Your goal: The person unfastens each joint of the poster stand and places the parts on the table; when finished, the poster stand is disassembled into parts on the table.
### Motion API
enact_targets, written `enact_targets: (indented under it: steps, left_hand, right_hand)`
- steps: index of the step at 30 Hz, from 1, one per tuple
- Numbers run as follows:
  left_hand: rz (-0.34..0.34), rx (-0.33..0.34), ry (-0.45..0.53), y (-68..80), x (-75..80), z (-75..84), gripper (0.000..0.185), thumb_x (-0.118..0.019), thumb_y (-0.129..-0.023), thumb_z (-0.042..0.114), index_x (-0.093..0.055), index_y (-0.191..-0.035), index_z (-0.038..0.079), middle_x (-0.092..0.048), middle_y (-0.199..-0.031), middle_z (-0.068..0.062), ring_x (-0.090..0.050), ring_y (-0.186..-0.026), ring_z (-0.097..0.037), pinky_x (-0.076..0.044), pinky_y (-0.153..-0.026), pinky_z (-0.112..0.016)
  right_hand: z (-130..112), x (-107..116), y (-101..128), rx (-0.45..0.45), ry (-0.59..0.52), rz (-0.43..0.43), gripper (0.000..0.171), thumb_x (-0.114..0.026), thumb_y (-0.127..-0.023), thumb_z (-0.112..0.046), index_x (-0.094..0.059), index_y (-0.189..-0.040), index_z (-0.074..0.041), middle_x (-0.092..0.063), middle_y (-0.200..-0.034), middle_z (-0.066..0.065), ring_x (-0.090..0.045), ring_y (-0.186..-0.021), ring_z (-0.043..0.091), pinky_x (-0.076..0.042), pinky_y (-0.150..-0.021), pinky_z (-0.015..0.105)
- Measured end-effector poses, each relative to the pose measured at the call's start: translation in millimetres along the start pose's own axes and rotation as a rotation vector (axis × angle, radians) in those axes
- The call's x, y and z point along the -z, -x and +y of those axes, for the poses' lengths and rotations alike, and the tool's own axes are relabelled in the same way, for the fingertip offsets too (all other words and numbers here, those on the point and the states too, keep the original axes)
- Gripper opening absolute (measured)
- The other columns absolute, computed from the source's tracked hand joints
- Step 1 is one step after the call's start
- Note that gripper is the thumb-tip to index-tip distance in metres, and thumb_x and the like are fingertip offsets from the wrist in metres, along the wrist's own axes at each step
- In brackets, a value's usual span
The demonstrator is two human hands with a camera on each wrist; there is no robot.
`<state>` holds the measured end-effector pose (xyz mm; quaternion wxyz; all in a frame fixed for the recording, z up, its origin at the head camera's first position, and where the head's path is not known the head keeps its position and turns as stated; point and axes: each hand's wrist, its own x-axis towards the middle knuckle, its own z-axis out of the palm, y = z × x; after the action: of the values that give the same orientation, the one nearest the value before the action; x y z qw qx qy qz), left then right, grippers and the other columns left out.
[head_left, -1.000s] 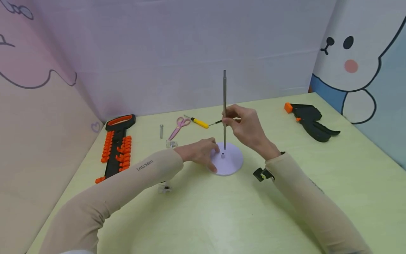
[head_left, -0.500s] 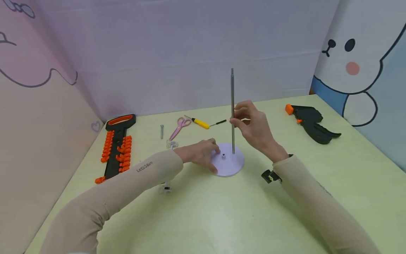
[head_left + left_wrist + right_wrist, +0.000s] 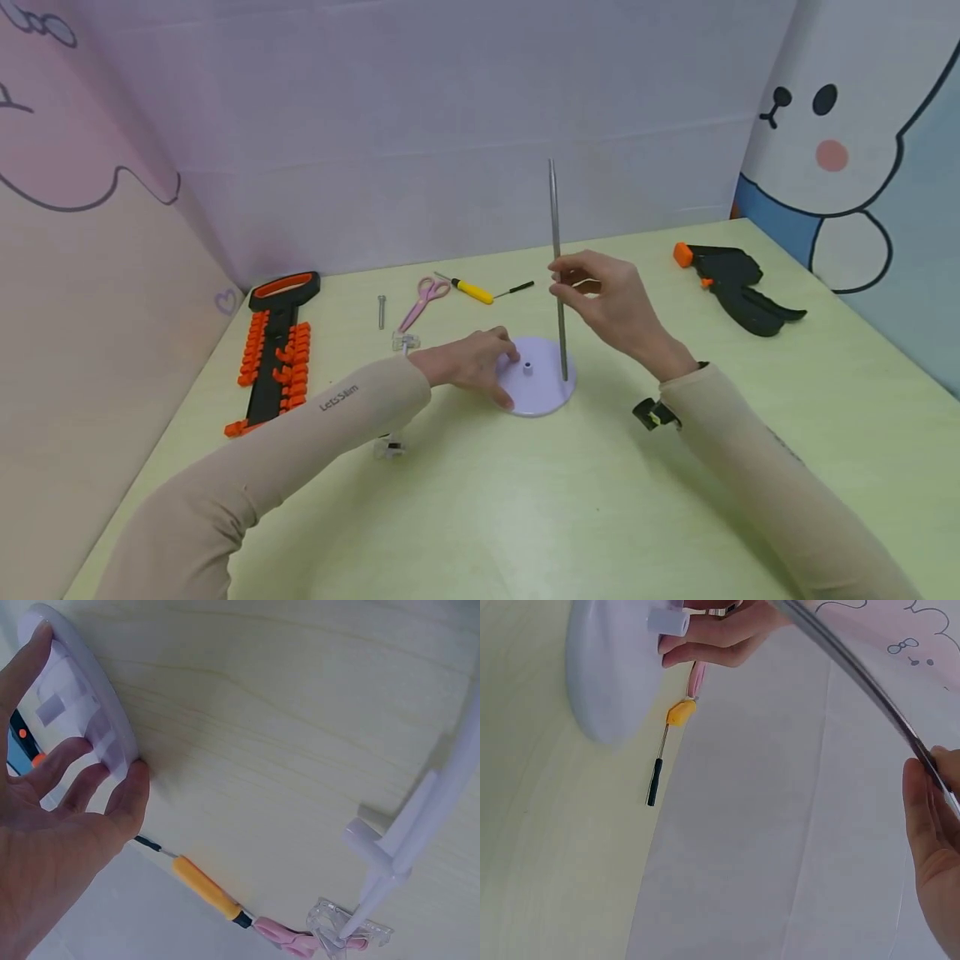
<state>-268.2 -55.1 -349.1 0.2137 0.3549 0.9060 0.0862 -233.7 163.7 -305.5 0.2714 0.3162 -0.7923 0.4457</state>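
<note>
A white round base (image 3: 536, 396) with a short hollow peg (image 3: 527, 367) lies on the table. Across its left side, my left hand (image 3: 474, 358) holds the rim between thumb and fingers; the left wrist view shows the same grip on the base (image 3: 120, 731). My right hand (image 3: 615, 300) pinches a slim metal rod (image 3: 555, 208) between thumb and fingertips. The rod stands nearly upright, leaning slightly left at the top. Its lower end overlaps the base's right edge in the head view, to the right of the peg.
Behind the hands lie a yellow-handled screwdriver (image 3: 474, 291), a small black screwdriver (image 3: 521, 287), pink scissors (image 3: 426, 298) and a bolt (image 3: 382, 312). A black-orange rack (image 3: 279, 346) is left, a black-orange trigger tool (image 3: 738, 287) right. My left sleeve partly hides a white bar with clear clips (image 3: 390, 448).
My right hand has moved the rod to the right, from above the peg to over the base's right edge. The rod's top now leans left. My left hand stays on the base.
</note>
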Motion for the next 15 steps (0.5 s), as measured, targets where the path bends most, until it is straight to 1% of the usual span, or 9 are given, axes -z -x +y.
enact_targets:
  steps: [3,6,11,15]
  left_hand:
    - [0.003,-0.002,-0.003,-0.7,-0.6,-1.0,0.068,-0.081,-0.073,0.041,-0.057,-0.129,0.01,-0.044,-0.127,-0.009,-0.047,-0.107,-0.022,-0.041,-0.094,-0.032]
    - [0.006,0.002,-0.008,-0.8,-0.9,-1.4,0.068,-0.081,-0.072,0.041,-0.057,-0.129,0.01,-0.044,-0.127,-0.009,-0.047,-0.107,-0.022,-0.041,-0.094,-0.031]
    - [0.009,0.009,0.001,-0.7,-0.8,-0.6,0.068,-0.082,-0.072,0.04,-0.057,-0.129,0.011,-0.043,-0.129,-0.009,-0.046,-0.109,-0.023,-0.041,-0.095,-0.032]
    - [0.006,0.013,0.002,-0.5,-0.5,0.0,0.069,-0.081,-0.072,0.039,-0.056,-0.13,0.011,-0.042,-0.13,-0.009,-0.045,-0.109,-0.023,-0.04,-0.095,-0.033]
  right_hand:
    - [1.8,3.7,2.6,-0.017,-0.002,-0.042,0.031,-0.072,-0.078,0.007,-0.065,-0.108,0.002,-0.066,-0.097,0.011,-0.065,-0.081,0.019,-0.053,-0.071,0.022]
    - [4.5,7.3,4.8,-0.046,-0.009,-0.078,0.035,-0.072,-0.078,0.008,-0.064,-0.111,0.002,-0.064,-0.099,0.009,-0.065,-0.082,0.019,-0.053,-0.072,0.023]
    - [8.1,12.7,7.7,-0.113,0.008,-0.129,0.039,-0.074,-0.077,0.004,-0.063,-0.115,0.0,-0.062,-0.104,0.007,-0.064,-0.084,0.018,-0.054,-0.075,0.028]
    - [10.1,16.6,9.8,-0.157,0.019,-0.17,0.039,-0.075,-0.078,0.002,-0.063,-0.115,-0.001,-0.06,-0.104,0.008,-0.063,-0.084,0.019,-0.054,-0.076,0.032]
